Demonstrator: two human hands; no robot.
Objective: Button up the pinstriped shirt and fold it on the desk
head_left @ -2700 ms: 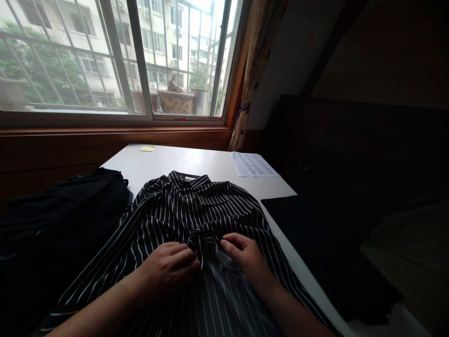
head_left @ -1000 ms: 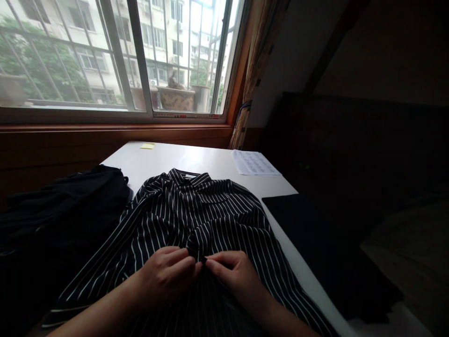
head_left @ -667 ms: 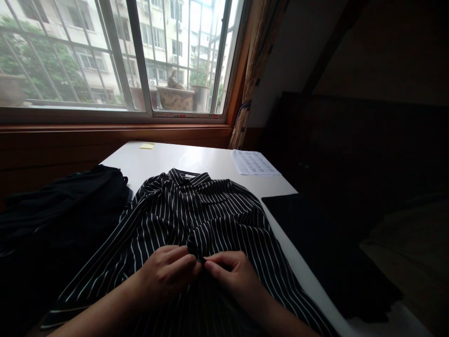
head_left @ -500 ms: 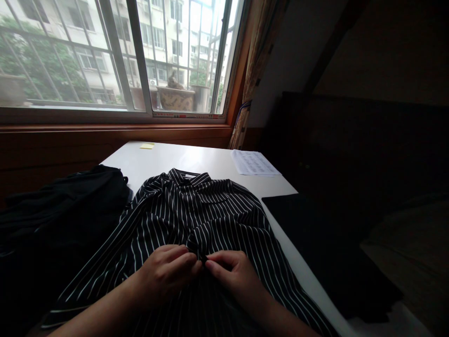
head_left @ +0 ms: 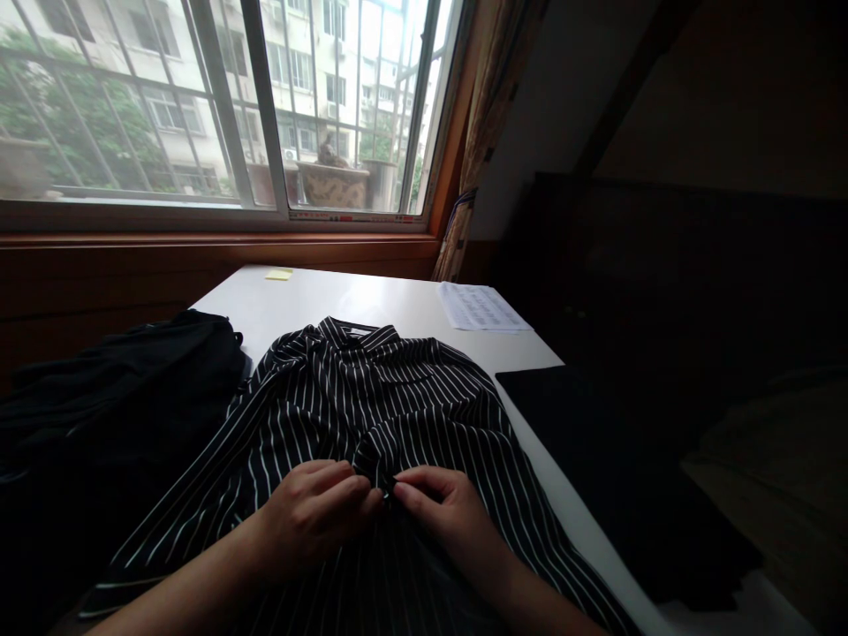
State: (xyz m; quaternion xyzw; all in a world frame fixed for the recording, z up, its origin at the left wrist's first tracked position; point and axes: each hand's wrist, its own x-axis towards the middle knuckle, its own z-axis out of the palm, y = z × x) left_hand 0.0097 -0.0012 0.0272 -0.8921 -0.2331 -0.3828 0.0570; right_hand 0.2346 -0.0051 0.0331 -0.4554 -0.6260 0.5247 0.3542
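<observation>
In the head view, the striped shirt (head_left: 437, 442) lies face up on the desk (head_left: 318, 296), its collar (head_left: 379, 338) at the far end. The left hand (head_left: 318, 508) has its grip curled on the shirt's front; just right of it, the right hand (head_left: 443, 508) has thumb and forefinger pinching dark cloth. Such fine work probably goes best with both edges level, the fabric slack between the hands, and no tugging.

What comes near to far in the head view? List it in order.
Left hand and right hand, side by side at the striped shirt → its collar → yellow note → window → patterned planter outside.
</observation>
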